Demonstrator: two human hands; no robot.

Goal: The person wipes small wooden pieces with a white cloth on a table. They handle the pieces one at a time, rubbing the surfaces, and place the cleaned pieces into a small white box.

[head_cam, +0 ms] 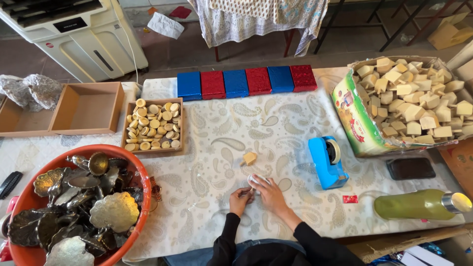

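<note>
My left hand [240, 198] and my right hand [267, 193] meet low on the patterned tablecloth [276, 128], both pinching a small white piece [256, 180] between the fingertips. A little beyond them lies a small house-shaped wooden block [250, 158]. To the right stands a blue tape dispenser [327, 161]. Both sleeves are black.
A wooden tray of round wooden discs [153, 126] sits left of centre, with empty wooden trays [87, 107] further left. An orange tub of metal dishes [74, 207] is at bottom left. A row of blue and red boxes [246, 82] lines the far edge. A carton of wooden blocks [409, 103], a dark phone [410, 168] and a green bottle [419, 204] are right.
</note>
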